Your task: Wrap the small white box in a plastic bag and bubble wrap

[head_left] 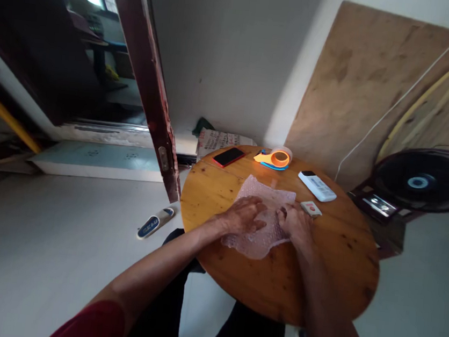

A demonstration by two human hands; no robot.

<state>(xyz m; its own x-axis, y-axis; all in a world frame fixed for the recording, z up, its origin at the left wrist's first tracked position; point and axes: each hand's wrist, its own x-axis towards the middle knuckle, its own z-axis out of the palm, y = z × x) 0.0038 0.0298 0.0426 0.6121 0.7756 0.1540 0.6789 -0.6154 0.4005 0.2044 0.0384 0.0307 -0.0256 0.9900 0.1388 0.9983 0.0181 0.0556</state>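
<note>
A sheet of pinkish, see-through bubble wrap (258, 243) lies on a round wooden table (344, 252). My left hand (243, 214) rests on its left part, palm down, with the fingers stretched out and somewhat apart. At the right edge of the sheet, my right hand (295, 220) has its fingers bent inward on the plastic and seems to grip it. A small white box with a red mark (311, 208) sits just beyond the right hand. Whether anything lies under the wrap is hidden.
Along the table's far side are a red-edged phone (228, 157), an orange and blue tape dispenser (274, 158) and a white oblong device with a dark end (317, 186). A black round fan (426, 180) stands right of the table. A slipper (155, 223) lies on the floor at left.
</note>
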